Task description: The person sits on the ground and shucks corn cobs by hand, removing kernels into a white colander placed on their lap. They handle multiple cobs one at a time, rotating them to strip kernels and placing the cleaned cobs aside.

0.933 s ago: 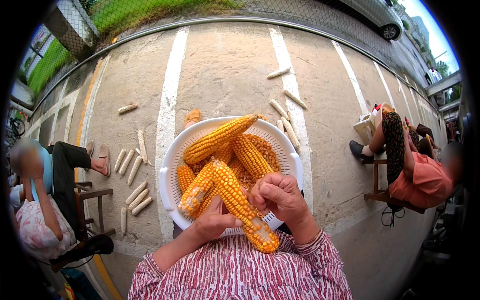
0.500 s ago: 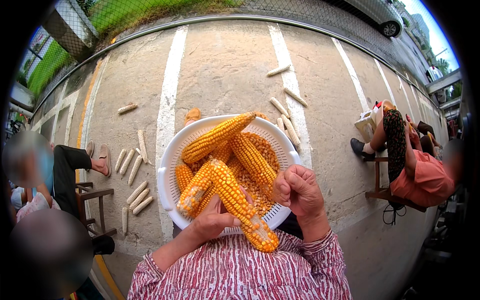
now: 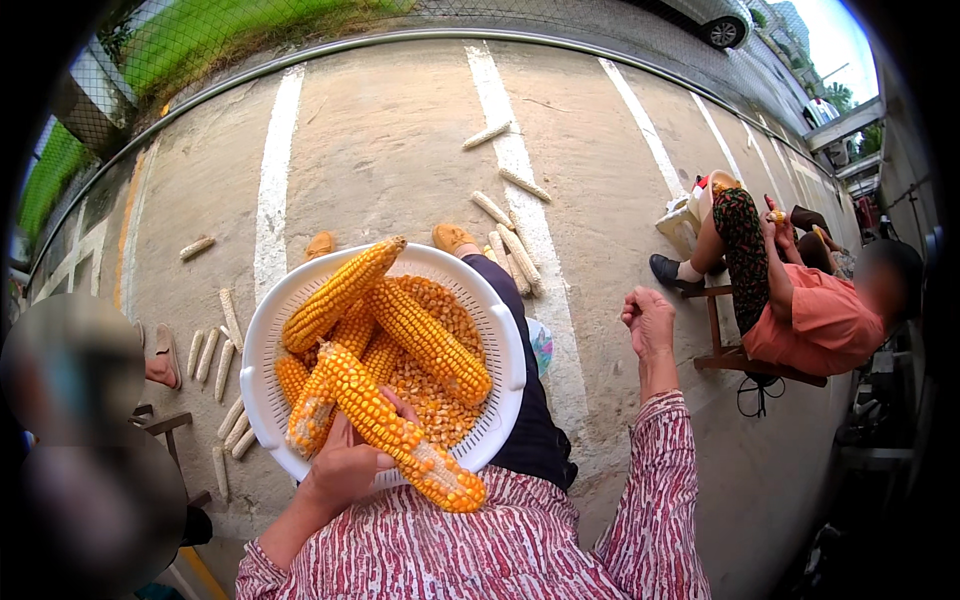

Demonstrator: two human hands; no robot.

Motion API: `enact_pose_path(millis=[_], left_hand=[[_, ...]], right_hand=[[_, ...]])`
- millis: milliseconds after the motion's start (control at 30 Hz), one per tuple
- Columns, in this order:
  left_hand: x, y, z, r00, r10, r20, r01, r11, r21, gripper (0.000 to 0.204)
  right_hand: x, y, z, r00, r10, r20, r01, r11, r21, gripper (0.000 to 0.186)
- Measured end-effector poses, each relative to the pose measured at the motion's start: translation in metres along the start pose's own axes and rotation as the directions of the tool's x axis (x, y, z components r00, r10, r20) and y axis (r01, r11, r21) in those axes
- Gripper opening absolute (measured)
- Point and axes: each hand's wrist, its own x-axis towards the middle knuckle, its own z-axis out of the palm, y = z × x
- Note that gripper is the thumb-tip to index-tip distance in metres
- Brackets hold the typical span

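In my lap rests a white slotted basket [image 3: 505, 340] with loose corn kernels [image 3: 440, 310] and several yellow corn cobs in it. My left hand [image 3: 345, 468] is closed around a partly shelled ear of corn [image 3: 385, 410], which slants over the basket's near rim; a pale bare patch shows toward its near end. One ear [image 3: 343, 293] lies across the far left of the basket, and another [image 3: 430, 340] on the kernels at the right. Out to the right of the basket, my right hand [image 3: 652, 322] is raised with its fingers curled in; whatever may be inside is hidden.
Bare white cobs lie on the paved ground, some beyond the basket [image 3: 515, 255], others at its left [image 3: 210, 355]. A person in an orange top [image 3: 815, 320] sits at the right on a wooden stool [image 3: 720, 350]. Other people sit at the left. A mesh fence [image 3: 330, 50] runs along the far side.
My right hand has moved from the basket's rim out to the right, still closed. The view has shifted rightward, so the basket appears farther left. My left hand keeps hold of the ear.
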Motion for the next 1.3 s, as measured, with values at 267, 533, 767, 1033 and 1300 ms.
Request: enact_pose_path(millis=[267,533,767,1033,1300], left_hand=[[0.005,-0.002,0.001,0.999,0.002,-0.037,-0.005,0.996,-0.084,0.065],[0.014,-0.001,0.009,1.000,-0.027,-0.016,0.025,0.994,-0.104,0.066],[0.013,-0.005,0.006,0.999,-0.013,-0.032,0.010,0.994,-0.110,0.067],[0.012,-0.004,0.005,1.000,0.003,-0.003,-0.003,0.991,-0.133,0.070],[0.008,0.010,0.010,0.998,-0.057,0.021,0.059,0.983,-0.176,0.077]], right_hand=[[0.059,0.041,-0.089,0.958,0.142,-0.247,-0.261,0.787,-0.559,0.036],[0.084,0.077,-0.163,0.982,-0.130,-0.134,-0.087,0.313,-0.946,0.052],[0.063,0.034,-0.137,0.941,-0.045,-0.335,-0.321,0.194,-0.927,0.059],[0.053,0.042,-0.117,0.946,-0.060,-0.319,-0.322,-0.046,-0.946,0.076],[0.041,0.038,-0.082,0.932,-0.271,0.239,0.335,0.399,-0.854,0.078]])
